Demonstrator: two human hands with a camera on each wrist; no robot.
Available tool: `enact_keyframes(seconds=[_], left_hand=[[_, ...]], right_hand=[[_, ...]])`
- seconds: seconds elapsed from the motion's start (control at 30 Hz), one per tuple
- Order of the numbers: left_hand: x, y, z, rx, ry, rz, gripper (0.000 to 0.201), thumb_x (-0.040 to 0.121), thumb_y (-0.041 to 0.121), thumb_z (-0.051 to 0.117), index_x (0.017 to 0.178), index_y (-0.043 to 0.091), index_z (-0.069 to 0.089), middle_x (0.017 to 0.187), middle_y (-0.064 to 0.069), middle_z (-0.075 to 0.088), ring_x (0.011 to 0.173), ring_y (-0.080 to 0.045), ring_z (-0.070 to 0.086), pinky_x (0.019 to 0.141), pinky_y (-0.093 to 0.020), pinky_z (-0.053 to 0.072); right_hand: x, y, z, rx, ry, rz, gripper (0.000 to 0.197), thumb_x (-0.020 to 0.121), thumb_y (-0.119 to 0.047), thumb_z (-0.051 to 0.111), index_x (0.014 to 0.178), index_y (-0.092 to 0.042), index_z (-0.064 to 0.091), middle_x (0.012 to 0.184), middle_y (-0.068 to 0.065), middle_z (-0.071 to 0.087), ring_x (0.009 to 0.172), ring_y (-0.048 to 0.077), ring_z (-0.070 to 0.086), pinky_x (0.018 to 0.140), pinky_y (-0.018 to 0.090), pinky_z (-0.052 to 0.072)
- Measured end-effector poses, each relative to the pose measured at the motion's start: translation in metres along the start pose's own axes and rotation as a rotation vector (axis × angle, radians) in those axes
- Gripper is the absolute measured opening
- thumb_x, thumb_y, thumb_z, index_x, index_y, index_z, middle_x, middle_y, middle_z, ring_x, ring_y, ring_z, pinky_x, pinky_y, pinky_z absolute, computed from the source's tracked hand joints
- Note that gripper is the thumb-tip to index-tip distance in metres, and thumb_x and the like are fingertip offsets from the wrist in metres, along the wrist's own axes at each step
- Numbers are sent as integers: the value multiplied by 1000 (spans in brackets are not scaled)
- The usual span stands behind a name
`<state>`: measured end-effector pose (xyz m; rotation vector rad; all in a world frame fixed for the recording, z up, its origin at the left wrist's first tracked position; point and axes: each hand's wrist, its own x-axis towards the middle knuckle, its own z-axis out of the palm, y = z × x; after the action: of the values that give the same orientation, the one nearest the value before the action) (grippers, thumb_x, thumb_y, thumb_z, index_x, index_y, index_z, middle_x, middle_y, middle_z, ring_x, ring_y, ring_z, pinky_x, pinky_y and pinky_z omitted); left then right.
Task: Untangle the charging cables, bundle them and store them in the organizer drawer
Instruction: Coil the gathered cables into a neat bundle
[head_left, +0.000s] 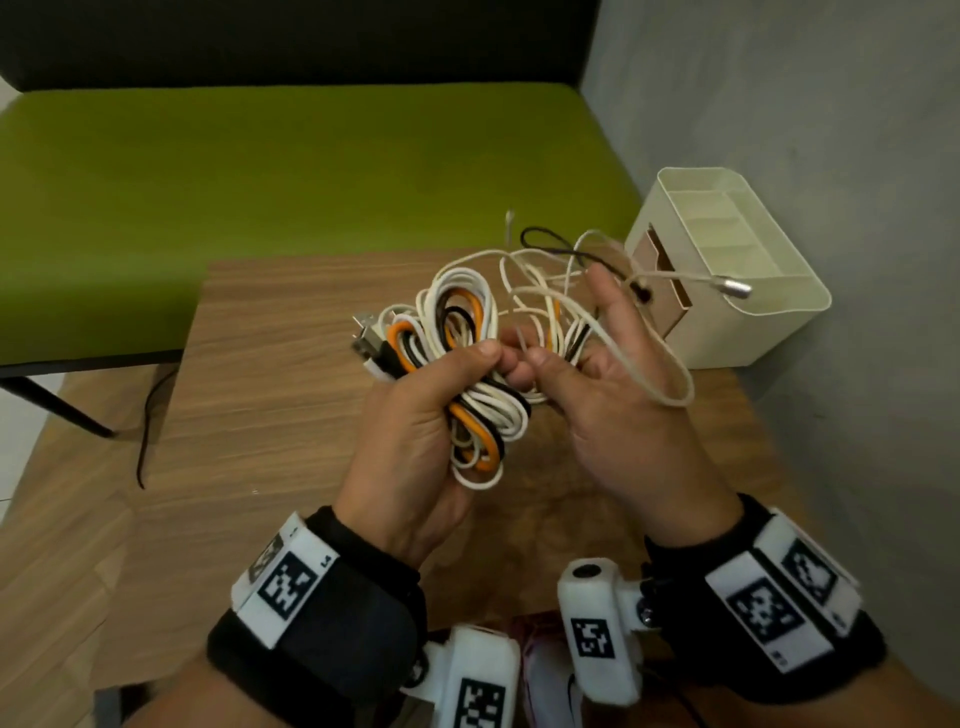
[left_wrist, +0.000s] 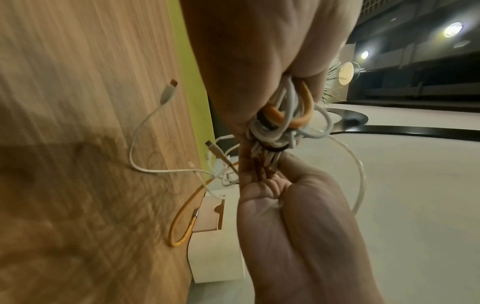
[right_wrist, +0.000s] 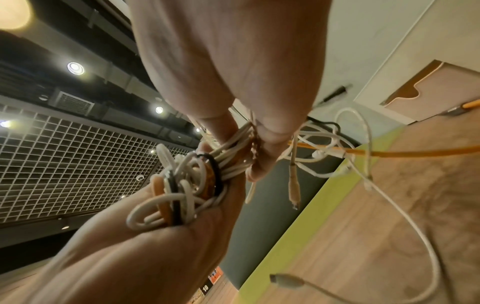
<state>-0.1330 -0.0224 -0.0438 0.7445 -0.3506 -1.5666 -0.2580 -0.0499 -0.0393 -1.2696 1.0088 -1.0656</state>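
While the left hand (head_left: 415, 415) grips the coiled cables (head_left: 467, 364), the right hand (head_left: 613, 395) pinches a loose strand; organizer drawer (head_left: 670, 291) at two o'clock

White, orange and black cables (head_left: 467, 364); cream organizer (head_left: 737, 260) with tan drawer (head_left: 667, 280); wood-grain desk (head_left: 270, 364); green bench (head_left: 260, 171).

There are two hands: the left hand (head_left: 415, 415) and the right hand (head_left: 613, 395). One bundle of cables (head_left: 467, 358) has white, orange and black strands; their exact number I cannot tell. One organizer (head_left: 727, 260) stands far right.
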Motion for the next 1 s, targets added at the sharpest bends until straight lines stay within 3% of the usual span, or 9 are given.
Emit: enact_keyframes(seconds=[0.1, 0.2, 0.3, 0.4, 0.5, 0.63, 0.77, 0.87, 1.0], left_hand=[[0, 3, -2, 5, 1, 0, 11, 76, 12, 59, 73, 2, 64, 69, -9, 59, 66, -15, 59, 64, -23, 53], [1, 8, -8, -5, 41, 22, 8, 76, 10, 60, 69, 6, 61, 68, -6, 56, 61, -14, 58, 57, -23, 52], [4, 12, -15, 34, 85, 41, 17, 79, 6, 57, 63, 9, 60, 66, -6, 53, 55, -14, 57, 53, -23, 49], [5, 13, -17, 75, 74, 24, 10, 76, 6, 60, 66, 8, 57, 66, -7, 51, 55, -15, 55, 53, -23, 49], [5, 14, -18, 111, 11, -8, 10, 73, 5, 64, 66, 8, 57, 64, -6, 51, 55, -16, 55, 56, -25, 49], [4, 16, -21, 198, -114, -88, 9, 67, 3, 66, 65, 8, 59, 62, -7, 48, 53, -18, 53, 57, -28, 48], [2, 18, -23, 225, -220, -161, 30, 62, 12, 69, 85, 6, 51, 58, -4, 49, 51, -17, 54, 61, -32, 46], [2, 20, -26, 233, -235, -166, 27, 64, 12, 69, 83, 6, 51, 58, -3, 50, 51, -16, 54, 61, -31, 45], [2, 28, -29, 182, -252, -135, 6, 67, 11, 64, 67, 13, 58, 59, -3, 47, 52, -15, 52, 60, -30, 46]], right_hand=[[4, 1, -5, -96, -49, 79, 69, 95, -18, 65, 152, -28, 28, 99, 7, 76, 106, 15, 70, 103, 46, 49], [7, -6, -15, -263, -132, 245, 60, 81, -45, 74, 135, -39, 52, 96, 11, 75, 86, 26, 75, 82, 51, 60], [8, -17, -27, -313, -201, 358, 39, 89, -37, 67, 127, -28, 61, 82, 14, 76, 64, 27, 74, 60, 36, 60], [8, -26, -37, -256, -187, 271, 31, 80, -39, 68, 104, -19, 73, 65, 14, 72, 46, 21, 62, 46, 27, 48], [7, -23, -37, -194, -97, 7, 13, 84, -21, 70, 93, -14, 75, 64, 8, 70, 50, 15, 60, 49, 24, 50], [14, 2, -37, -682, -68, -358, 15, 91, -20, 68, 104, -21, 75, 99, -12, 70, 96, 5, 63, 86, 15, 46], [23, 21, -45, -1064, -200, -270, 39, 92, -43, 58, 130, -33, 61, 130, -14, 57, 123, 12, 46, 110, 23, 22], [25, 20, -47, -987, -268, -80, 24, 92, -38, 65, 116, -36, 68, 104, -21, 65, 103, 5, 60, 91, 25, 46], [28, 17, -57, -952, -45, -48, 9, 91, -35, 67, 92, -30, 74, 82, -15, 67, 78, 4, 63, 72, 31, 54]])
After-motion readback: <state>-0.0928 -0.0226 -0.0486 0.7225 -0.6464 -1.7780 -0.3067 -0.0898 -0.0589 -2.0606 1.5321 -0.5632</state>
